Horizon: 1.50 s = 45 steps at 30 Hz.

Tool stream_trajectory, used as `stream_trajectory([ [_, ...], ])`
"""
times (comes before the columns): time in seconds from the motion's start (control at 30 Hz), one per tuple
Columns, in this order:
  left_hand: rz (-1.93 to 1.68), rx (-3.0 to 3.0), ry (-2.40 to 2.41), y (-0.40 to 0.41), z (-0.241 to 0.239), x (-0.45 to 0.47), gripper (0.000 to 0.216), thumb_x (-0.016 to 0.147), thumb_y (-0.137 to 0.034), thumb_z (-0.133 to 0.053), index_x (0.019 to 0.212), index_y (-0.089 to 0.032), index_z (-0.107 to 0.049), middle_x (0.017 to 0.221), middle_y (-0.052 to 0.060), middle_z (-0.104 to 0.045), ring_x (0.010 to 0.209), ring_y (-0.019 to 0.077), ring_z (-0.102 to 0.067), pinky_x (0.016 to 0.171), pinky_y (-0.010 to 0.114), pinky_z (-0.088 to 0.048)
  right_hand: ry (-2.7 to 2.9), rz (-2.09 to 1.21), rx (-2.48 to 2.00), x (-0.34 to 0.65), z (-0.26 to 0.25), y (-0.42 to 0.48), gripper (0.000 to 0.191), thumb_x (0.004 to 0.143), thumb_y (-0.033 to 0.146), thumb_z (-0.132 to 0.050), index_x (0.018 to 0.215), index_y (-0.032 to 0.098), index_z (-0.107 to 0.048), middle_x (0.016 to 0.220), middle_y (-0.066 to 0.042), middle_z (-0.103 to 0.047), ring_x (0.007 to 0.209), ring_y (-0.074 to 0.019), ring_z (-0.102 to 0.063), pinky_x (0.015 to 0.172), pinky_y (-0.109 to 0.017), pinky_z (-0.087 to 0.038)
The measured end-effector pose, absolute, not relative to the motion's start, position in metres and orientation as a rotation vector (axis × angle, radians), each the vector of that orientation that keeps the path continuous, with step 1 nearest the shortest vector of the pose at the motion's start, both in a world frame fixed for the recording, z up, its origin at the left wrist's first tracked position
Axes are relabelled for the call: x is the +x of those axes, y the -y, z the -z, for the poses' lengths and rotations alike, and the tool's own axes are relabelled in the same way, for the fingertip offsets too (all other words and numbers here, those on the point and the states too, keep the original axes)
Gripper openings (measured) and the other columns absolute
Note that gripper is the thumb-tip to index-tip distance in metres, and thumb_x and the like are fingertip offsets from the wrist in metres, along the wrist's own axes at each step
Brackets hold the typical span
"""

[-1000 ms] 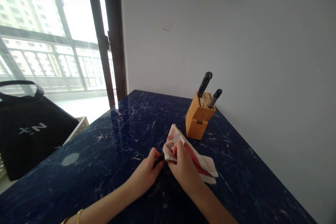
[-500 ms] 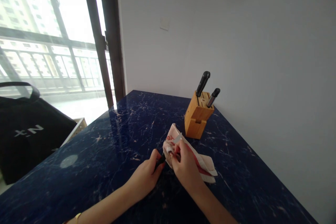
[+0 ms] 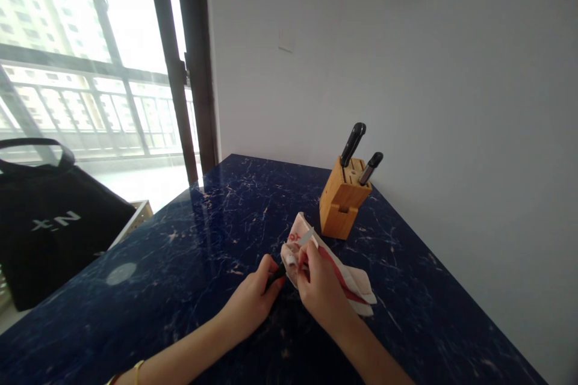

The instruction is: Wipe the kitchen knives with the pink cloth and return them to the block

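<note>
My left hand (image 3: pixel 258 290) is closed around the black handle of a knife (image 3: pixel 307 236), whose pale blade tip pokes out past the cloth. A pink and white towel (image 3: pixel 354 280) with red markings is folded about the blade near the handle. Fingers of my right hand (image 3: pixel 320 281) pinch the towel over the blade; the rest of the towel trails on the table to the right. Most of the blade is hidden by the towel and fingers.
A wooden knife block (image 3: pixel 339 203) with two black-handled tools stands on the dark blue marbled table (image 3: pixel 180 264), beyond the towel. A black bag (image 3: pixel 58 222) is at the left, by a window. A grey wall (image 3: pixel 406 72) borders the table's right side.
The view has shifted slightly, so everything sits a little further right. Both hands keep their grip on the knife and towel, with little visible movement.
</note>
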<state>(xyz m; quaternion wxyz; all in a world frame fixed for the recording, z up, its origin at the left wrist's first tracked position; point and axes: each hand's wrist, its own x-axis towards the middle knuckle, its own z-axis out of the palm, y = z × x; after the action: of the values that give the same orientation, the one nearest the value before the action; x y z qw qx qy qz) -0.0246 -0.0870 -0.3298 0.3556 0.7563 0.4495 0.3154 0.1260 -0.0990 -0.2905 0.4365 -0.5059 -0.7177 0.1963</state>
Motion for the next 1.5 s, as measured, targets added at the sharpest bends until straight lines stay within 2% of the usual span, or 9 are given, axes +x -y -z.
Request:
stream_trajectory([
  [0.13, -0.818, 1.938, -1.155, 0.087, 0.329, -0.024, 0.004, 0.083, -0.024, -0.040, 0.086, -0.022, -0.037, 0.072, -0.001, -0.059, 0.066, 0.0157, -0.055, 0.060, 0.025, -0.037, 1.875, -0.385, -1.239, 0.128, 0.292, 0.098, 0.019, 0.069, 0.004, -0.039, 0.071, 0.022, -0.035, 0.070, 0.001, -0.050, 0.071, -0.0160, -0.050, 0.066, -0.029, -0.040],
  [0.33, -0.828, 1.920, -1.146, 0.085, 0.331, -0.025, 0.005, 0.083, -0.025, -0.040, 0.085, -0.022, -0.037, 0.074, -0.001, -0.059, 0.069, 0.0157, -0.055, 0.061, 0.025, -0.038, 1.843, -0.396, -1.248, 0.125, 0.299, 0.096, 0.014, 0.077, 0.011, -0.041, 0.071, 0.022, -0.035, 0.071, 0.000, -0.049, 0.072, -0.0160, -0.050, 0.068, -0.029, -0.040],
  [0.63, -0.843, 1.875, -1.121, 0.084, 0.332, -0.025, 0.007, 0.084, -0.028, -0.040, 0.083, -0.022, -0.036, 0.069, -0.003, -0.056, 0.064, 0.0138, -0.052, 0.058, 0.023, -0.037, 1.816, -0.407, -1.152, 0.124, 0.306, 0.095, 0.012, 0.080, 0.014, -0.041, 0.072, 0.022, -0.037, 0.077, -0.001, -0.050, 0.079, -0.0168, -0.051, 0.077, -0.033, -0.041],
  [0.7, -0.835, 1.875, -1.111, 0.084, 0.331, -0.025, 0.008, 0.084, -0.029, -0.040, 0.083, -0.022, -0.036, 0.070, -0.003, -0.055, 0.063, 0.0133, -0.051, 0.058, 0.023, -0.037, 1.795, -0.367, -1.206, 0.128, 0.306, 0.092, 0.012, 0.082, 0.017, -0.040, 0.071, 0.022, -0.037, 0.076, -0.001, -0.051, 0.078, -0.0164, -0.052, 0.075, -0.031, -0.041],
  [0.87, -0.799, 1.876, -1.106, 0.087, 0.328, -0.026, 0.010, 0.084, -0.031, -0.040, 0.084, -0.022, -0.038, 0.066, -0.004, -0.054, 0.059, 0.0125, -0.049, 0.056, 0.022, -0.035, 1.704, -0.259, -1.371, 0.143, 0.303, 0.083, 0.010, 0.079, 0.018, -0.042, 0.071, 0.022, -0.038, 0.064, 0.003, -0.047, 0.061, -0.0135, -0.049, 0.060, -0.026, -0.041],
  [1.1, -0.827, 1.831, -1.106, 0.085, 0.329, -0.026, 0.012, 0.084, -0.033, -0.040, 0.082, -0.022, -0.036, 0.063, -0.006, -0.048, 0.054, 0.0102, -0.042, 0.051, 0.021, -0.032, 1.796, -0.370, -1.236, 0.133, 0.302, 0.090, 0.011, 0.081, 0.017, -0.041, 0.071, 0.022, -0.037, 0.073, 0.000, -0.051, 0.076, -0.0155, -0.053, 0.073, -0.029, -0.042],
  [1.27, -0.784, 1.887, -1.085, 0.087, 0.326, -0.026, 0.010, 0.084, -0.032, -0.039, 0.083, -0.022, -0.037, 0.062, -0.006, -0.049, 0.054, 0.0106, -0.042, 0.052, 0.021, -0.031, 1.628, -0.253, -1.430, 0.150, 0.302, 0.080, 0.007, 0.077, 0.017, -0.040, 0.074, 0.022, -0.037, 0.069, 0.000, -0.050, 0.066, -0.0160, -0.053, 0.063, -0.028, -0.041],
  [1.5, -0.807, 1.878, -1.117, 0.087, 0.325, -0.026, 0.010, 0.084, -0.031, -0.039, 0.081, -0.022, -0.036, 0.057, -0.007, -0.045, 0.049, 0.0099, -0.038, 0.049, 0.021, -0.028, 1.726, -0.286, -1.346, 0.146, 0.307, 0.080, 0.007, 0.077, 0.015, -0.041, 0.075, 0.022, -0.039, 0.072, 0.001, -0.051, 0.069, -0.0152, -0.053, 0.064, -0.026, -0.041],
])
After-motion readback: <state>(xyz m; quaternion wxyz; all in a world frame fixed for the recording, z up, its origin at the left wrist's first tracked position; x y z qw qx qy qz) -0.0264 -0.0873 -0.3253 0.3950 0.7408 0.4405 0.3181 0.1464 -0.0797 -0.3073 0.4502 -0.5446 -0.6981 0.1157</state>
